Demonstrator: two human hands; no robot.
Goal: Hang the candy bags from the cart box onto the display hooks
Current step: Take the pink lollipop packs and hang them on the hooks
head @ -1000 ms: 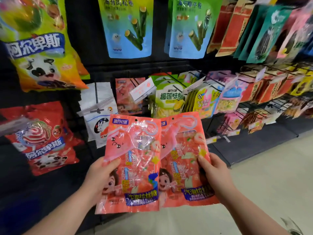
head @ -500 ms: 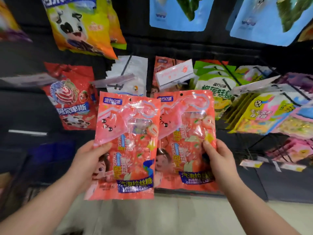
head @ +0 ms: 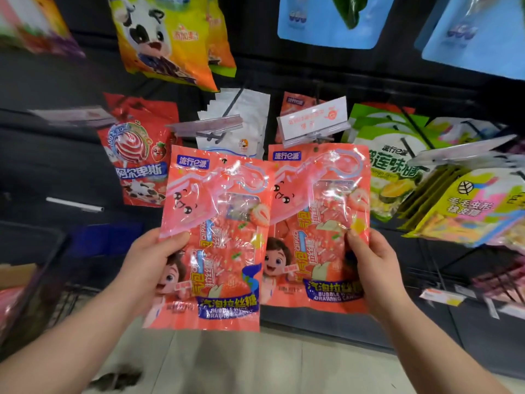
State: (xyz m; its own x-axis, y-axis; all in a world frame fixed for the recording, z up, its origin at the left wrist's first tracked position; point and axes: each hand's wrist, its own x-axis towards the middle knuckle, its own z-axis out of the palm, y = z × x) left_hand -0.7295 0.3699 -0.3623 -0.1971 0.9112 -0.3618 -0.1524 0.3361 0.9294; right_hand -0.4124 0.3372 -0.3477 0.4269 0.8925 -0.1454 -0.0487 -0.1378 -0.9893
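Two pink candy bags are held up side by side in front of the display. My left hand grips the left pink bag at its left edge, thumb on the front. My right hand grips the right pink bag at its right edge. The left bag overlaps the right one slightly. Just above the right bag, a display hook with a price tag holder juts out, with matching pink bags hanging behind it. The cart box shows at the far left edge.
An empty-fronted hook with white bags sits above the left bag. Red lollipop bags hang left, green and yellow bags crowd the right hooks. The dark cart stands at the left. Pale floor lies below.
The view has swung left and down and moved closer to the display. Both bags now sit just under the hooks. My grips on them are unchanged.
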